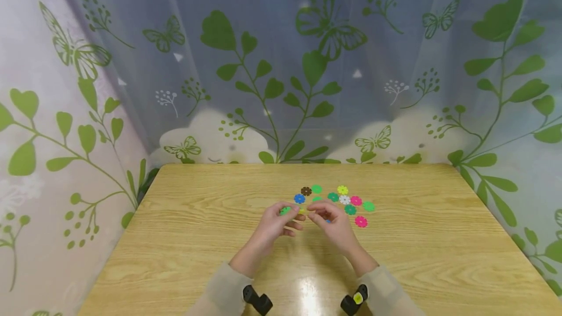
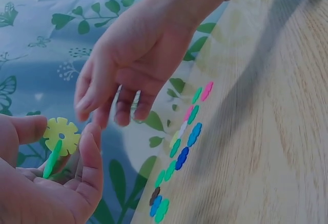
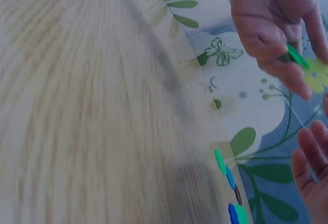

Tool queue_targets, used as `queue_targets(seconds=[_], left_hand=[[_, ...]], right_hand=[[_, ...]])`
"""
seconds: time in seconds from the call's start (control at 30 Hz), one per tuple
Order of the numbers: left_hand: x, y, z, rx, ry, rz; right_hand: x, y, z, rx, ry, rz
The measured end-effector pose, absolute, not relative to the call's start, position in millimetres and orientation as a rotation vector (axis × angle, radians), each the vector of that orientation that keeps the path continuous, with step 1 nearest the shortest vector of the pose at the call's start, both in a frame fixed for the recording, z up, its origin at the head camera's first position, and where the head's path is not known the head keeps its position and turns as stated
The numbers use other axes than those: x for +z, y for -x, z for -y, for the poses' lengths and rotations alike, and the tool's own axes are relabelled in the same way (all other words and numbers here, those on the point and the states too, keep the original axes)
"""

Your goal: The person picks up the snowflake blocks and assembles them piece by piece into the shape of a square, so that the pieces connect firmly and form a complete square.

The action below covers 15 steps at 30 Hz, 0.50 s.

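Observation:
Two notched plastic discs, a yellow disc (image 2: 70, 142) and a green disc (image 2: 52, 160), are slotted together at an angle. My left hand (image 1: 273, 222) holds the pair between thumb and fingers above the table. Close to the yellow disc is my right hand (image 1: 337, 226), its fingers loosely bent. In the left wrist view a small gap parts its fingertips from the disc, and nothing shows in its grasp. Loose discs lie past the hands, among them a blue disc (image 1: 299, 199), a brown disc (image 1: 306, 191) and a white disc (image 1: 345, 200).
The wooden table (image 1: 184, 238) ends at a printed curtain (image 1: 281, 111) with leaves and butterflies. Toward the right of the scattered discs lie a pink disc (image 1: 361, 222) and a light green disc (image 1: 368, 206). Both wrists carry small black cameras.

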<state>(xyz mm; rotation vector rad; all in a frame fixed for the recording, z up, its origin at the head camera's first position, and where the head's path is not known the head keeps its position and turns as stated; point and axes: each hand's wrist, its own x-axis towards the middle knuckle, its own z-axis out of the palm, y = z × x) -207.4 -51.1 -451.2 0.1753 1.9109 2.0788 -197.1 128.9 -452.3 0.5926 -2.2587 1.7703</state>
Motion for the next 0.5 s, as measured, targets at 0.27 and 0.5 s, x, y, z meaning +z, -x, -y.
queue_targets(seconds=[0.27, 0.5], left_hand=[[-448.7, 208.5, 57.6, 2.09, -0.18, -1.923], [-448.5, 209.1, 59.9, 2.092, -0.164, -1.921]], right_hand=[[-471.2, 208.5, -156.6, 1.813, -0.473, 2.262], [-487.1, 214.4, -181.2, 1.785, -0.401, 2.25]])
